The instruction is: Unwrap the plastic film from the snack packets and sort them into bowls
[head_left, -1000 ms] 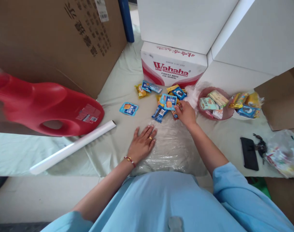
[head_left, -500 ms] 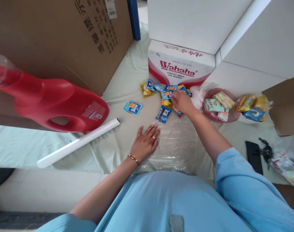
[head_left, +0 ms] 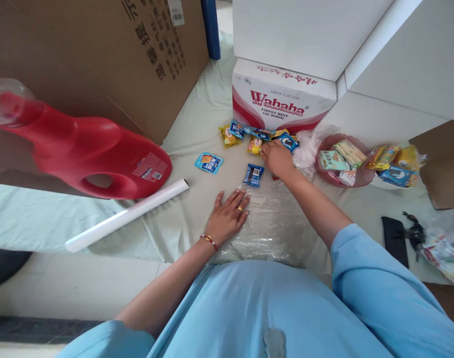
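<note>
My left hand (head_left: 228,217) lies flat and open on a clear plastic sheet (head_left: 275,223), its fingers slightly spread. My right hand (head_left: 277,158) is curled downward among small snack packets, fingertips at the right edge of a yellow packet (head_left: 255,145). Whatever is under those fingers is hidden. A dark blue packet (head_left: 253,175) lies between the hands, and a light blue packet (head_left: 209,163) sits apart to the left. Behind are a yellow packet (head_left: 228,136), a small blue packet (head_left: 236,128) and a blue packet (head_left: 288,141). A red-brown packet (head_left: 275,177) peeks out below my right hand.
A Wahaha carton (head_left: 282,99) stands behind the packets. Rightward are crumpled white plastic (head_left: 308,149), a pink bowl (head_left: 363,174) of snacks, and a white bowl (head_left: 389,184) of packets. At left are a red jug (head_left: 100,149), a white roll (head_left: 130,214) and a large brown carton (head_left: 100,54).
My right hand has shifted slightly left and down, off the light blue packets. The yellow packet beside it shows more fully. My left hand stays flat on the plastic. The view has shifted slightly.
</note>
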Demonstrator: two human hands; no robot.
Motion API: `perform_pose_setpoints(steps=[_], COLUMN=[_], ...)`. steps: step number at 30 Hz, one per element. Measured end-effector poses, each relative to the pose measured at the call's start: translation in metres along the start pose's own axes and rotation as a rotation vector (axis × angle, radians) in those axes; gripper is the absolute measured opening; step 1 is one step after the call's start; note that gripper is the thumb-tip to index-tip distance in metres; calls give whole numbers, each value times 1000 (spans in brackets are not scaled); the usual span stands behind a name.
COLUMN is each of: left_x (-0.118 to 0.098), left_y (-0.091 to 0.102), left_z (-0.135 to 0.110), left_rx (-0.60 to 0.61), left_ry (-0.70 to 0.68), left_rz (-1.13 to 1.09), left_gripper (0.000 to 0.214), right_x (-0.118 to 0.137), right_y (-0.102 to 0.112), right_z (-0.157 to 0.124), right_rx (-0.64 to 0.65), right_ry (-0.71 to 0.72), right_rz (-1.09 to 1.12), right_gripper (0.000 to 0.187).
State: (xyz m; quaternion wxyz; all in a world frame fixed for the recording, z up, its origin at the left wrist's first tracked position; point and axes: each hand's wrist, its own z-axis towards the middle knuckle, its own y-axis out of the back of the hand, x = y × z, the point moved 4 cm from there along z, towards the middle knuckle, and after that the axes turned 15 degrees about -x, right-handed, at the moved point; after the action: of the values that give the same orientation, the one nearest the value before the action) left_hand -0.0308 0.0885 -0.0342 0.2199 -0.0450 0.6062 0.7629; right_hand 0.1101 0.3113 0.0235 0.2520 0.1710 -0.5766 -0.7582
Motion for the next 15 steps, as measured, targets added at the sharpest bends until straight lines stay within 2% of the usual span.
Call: perform_pose_setpoints(steps=[4,6,9,12,14,15], left_x=[0,0,-1,-1,-1,-1], left_y=[2,3,3,2,0,-1], left_z=[0,1,1,1,1,1], left_rx=[-1,6,17,14,15,18], left_ry=[3,0,-6,2,12,15], left_rz=[6,4,-9,-18,-20,-21], left_gripper=[52,54,57,58,57,57], right_x=[5,6,6,-4,-11,-11], right_y=[-11,-17,-10,16,35,42], right_z=[3,7,7,-14,-45,-65], right_rx=[25,46,-32,-171,-150,-84], right_ry=[-32,-56,-104,-293,-489,-581], right_rz=[-30,-44,32,375,774,989], right_gripper=[44,40,36,24,20,21])
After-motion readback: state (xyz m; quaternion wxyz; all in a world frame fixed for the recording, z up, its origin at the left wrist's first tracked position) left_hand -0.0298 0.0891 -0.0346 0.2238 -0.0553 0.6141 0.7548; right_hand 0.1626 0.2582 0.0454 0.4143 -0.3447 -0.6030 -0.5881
